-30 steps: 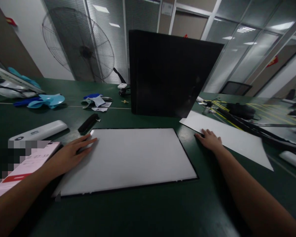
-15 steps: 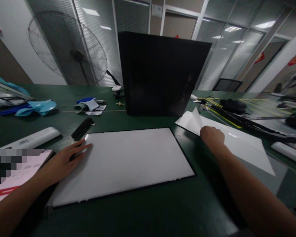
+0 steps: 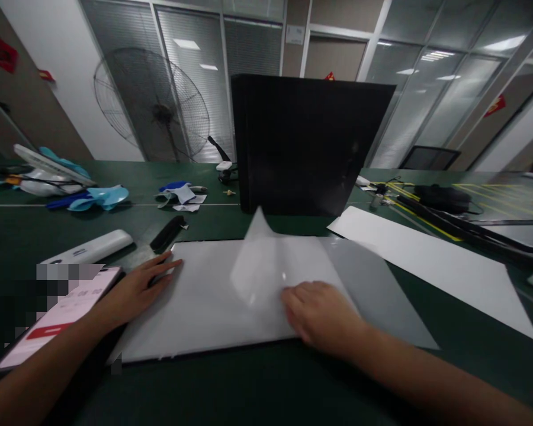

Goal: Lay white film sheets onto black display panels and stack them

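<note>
A flat white panel (image 3: 195,313) with a thin black edge lies on the green table. My left hand (image 3: 137,293) rests at its left side, fingers stretched out over the corner and holding nothing. Above the panel, my right hand (image 3: 320,310) is closed on the edge of a thin translucent film (image 3: 373,278). One corner of the film curls up over the panel, while its far part trails to the right over the table. Beside it, on the right, lies a white sheet (image 3: 444,266), apart from both hands.
A black box-shaped case (image 3: 311,142) stands behind the panel. To the left are a phone (image 3: 71,313), a white elongated device (image 3: 93,247), a black object (image 3: 167,234), and blue items (image 3: 100,197). Black strips (image 3: 479,239) lie at the right.
My right hand has moved left from the white sheet to above the panel, drawing the translucent film with it. My left hand keeps its place on the panel. The view has turned slightly left.
</note>
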`<state>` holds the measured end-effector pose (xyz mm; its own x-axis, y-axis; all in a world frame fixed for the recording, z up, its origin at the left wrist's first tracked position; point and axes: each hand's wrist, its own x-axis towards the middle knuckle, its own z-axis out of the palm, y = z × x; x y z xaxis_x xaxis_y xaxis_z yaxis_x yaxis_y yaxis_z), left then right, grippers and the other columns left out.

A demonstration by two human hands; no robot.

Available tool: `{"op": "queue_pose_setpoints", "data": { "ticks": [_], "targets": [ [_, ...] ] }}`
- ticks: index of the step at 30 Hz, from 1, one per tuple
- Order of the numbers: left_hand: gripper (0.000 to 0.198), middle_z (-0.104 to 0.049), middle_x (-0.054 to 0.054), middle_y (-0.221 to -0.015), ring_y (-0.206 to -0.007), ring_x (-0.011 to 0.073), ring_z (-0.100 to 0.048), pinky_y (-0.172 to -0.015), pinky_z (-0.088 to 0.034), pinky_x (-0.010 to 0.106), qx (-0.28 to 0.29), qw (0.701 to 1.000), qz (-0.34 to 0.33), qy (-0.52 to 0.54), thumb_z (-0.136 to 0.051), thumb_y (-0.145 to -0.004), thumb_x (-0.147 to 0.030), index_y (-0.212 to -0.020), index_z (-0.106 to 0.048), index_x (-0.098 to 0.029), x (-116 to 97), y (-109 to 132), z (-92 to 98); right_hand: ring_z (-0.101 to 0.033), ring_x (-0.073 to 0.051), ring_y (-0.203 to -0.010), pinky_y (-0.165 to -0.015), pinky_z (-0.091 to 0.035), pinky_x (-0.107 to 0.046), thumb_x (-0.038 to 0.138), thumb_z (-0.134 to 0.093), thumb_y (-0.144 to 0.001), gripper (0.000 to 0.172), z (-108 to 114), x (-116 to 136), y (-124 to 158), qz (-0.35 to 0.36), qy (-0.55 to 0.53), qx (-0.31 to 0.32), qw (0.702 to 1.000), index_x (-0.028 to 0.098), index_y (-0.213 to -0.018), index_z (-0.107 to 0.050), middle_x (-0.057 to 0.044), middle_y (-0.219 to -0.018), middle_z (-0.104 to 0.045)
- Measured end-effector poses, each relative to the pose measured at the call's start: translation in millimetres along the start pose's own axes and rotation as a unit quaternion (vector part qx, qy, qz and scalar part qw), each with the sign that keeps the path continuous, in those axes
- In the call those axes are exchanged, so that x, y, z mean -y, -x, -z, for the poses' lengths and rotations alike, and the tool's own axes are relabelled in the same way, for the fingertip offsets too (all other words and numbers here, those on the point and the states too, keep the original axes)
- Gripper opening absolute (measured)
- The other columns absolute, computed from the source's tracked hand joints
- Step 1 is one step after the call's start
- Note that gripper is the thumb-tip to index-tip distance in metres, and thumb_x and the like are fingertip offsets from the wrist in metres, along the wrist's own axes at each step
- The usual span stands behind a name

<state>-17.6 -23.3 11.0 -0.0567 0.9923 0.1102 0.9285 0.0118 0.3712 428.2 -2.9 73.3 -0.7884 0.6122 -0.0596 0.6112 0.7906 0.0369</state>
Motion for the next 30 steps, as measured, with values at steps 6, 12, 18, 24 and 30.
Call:
{"op": "queue_pose_setpoints", "data": {
  "ticks": [6, 12, 18, 24, 30],
  "targets": [
    [0.08, -0.061, 0.014, -0.154, -0.143, 0.0379, -0.056, -0.125, -0.041, 0.05, 0.026, 0.997, -0.049, 0.047, -0.03, -0.1, -0.075, -0.131, -0.078, -0.019, -2, 3, 5.2, -0.023, -0.033, -0.162, -0.133, -0.021, -0.051, 0.081, -0.05, -0.098, 0.101, -24, 19, 6, 0.186, -0.21, 0.0, 0.96, 0.012, -0.17, -0.03, -0.02, -0.173, -0.022],
    [0.091, -0.069, 0.013, -0.144, -0.142, 0.0373, -0.058, -0.123, -0.042, 0.055, -0.018, 0.996, -0.012, 0.084, -0.013, -0.101, -0.078, -0.137, -0.074, -0.021, -2, 11, 5.8, -0.021, -0.034, -0.162, -0.133, -0.019, -0.053, 0.08, -0.053, -0.098, 0.097, -16, 14, 5, 0.166, -0.243, 0.042, 0.955, 0.016, -0.169, -0.034, -0.017, -0.175, -0.019],
    [0.098, -0.045, 0.009, -0.169, -0.154, 0.0363, -0.045, -0.129, -0.03, 0.054, -0.022, 0.996, -0.035, 0.082, -0.008, -0.098, -0.083, -0.15, -0.064, -0.023, 6, 11, -1.8, -0.042, -0.038, -0.147, -0.123, -0.033, -0.061, 0.082, -0.053, -0.095, 0.096, -7, 12, -4, 0.156, -0.202, 0.038, 0.966, 0.021, -0.167, -0.039, -0.016, -0.167, -0.04],
    [0.098, -0.044, 0.005, -0.17, -0.157, 0.0373, -0.039, -0.131, -0.028, 0.052, -0.003, 0.996, -0.018, 0.091, -0.019, -0.093, -0.089, -0.15, -0.064, -0.024, 11, 9, -6.0, -0.046, -0.039, -0.141, -0.118, -0.037, -0.064, 0.087, -0.054, -0.09, 0.089, -11, 4, -5, 0.095, -0.207, 0.02, 0.973, 0.032, -0.159, -0.052, -0.015, -0.162, -0.045],
    [0.106, -0.053, 0.007, -0.163, -0.158, 0.0405, -0.037, -0.131, -0.029, 0.056, -0.004, 0.992, -0.001, 0.125, -0.015, -0.089, -0.094, -0.154, -0.061, -0.025, 7, 10, -4.9, -0.013, -0.048, -0.161, -0.123, -0.01, -0.078, 0.088, -0.055, -0.09, 0.087, -12, 0, -5, 0.066, -0.214, 0.05, 0.973, 0.05, -0.165, -0.035, -0.008, -0.178, -0.016]
  ]
}}
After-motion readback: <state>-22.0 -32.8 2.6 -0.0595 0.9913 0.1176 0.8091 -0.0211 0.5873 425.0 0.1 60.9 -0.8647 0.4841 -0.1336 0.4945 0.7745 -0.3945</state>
